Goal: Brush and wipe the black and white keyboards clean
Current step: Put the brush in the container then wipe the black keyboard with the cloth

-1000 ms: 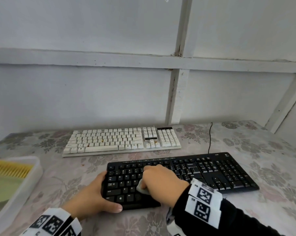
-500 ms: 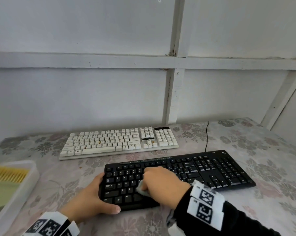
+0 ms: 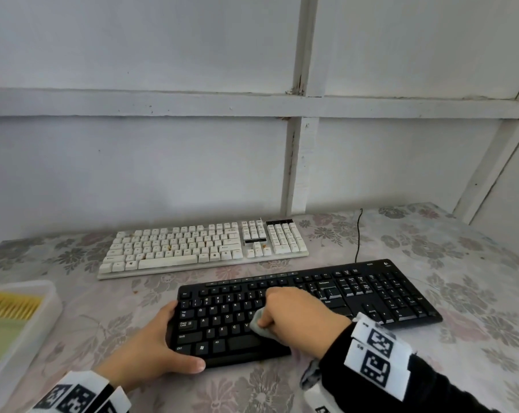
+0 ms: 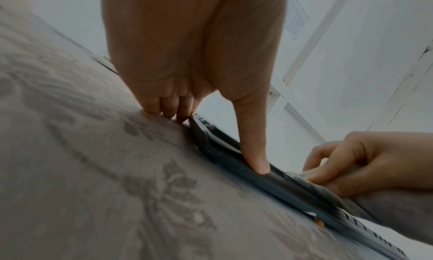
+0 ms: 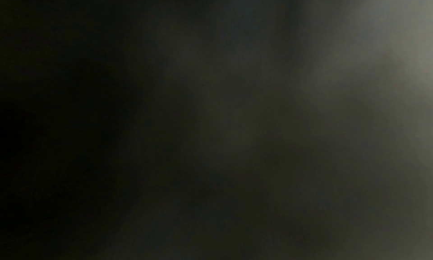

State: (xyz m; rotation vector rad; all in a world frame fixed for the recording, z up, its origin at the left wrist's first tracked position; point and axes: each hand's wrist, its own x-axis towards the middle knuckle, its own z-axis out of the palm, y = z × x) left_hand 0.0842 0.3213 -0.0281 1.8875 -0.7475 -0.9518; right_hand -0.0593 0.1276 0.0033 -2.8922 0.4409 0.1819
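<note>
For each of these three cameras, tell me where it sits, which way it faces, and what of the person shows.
Head: worn on the head, facing forward and down at the black keyboard, white keyboard and wall; shows the left hand and the right hand gripping a grey cloth.
Left wrist: low over the tablecloth, looking along the left hand's fingers at the keyboard's edge.
Right wrist: dark, nothing readable.
Shared: head and left wrist both show the black keyboard, cloth and right hand.

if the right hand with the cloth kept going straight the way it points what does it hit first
Probably more keys of the black keyboard, then the white keyboard beyond; the right hand with the cloth points up-left, though depth is unclear.
</note>
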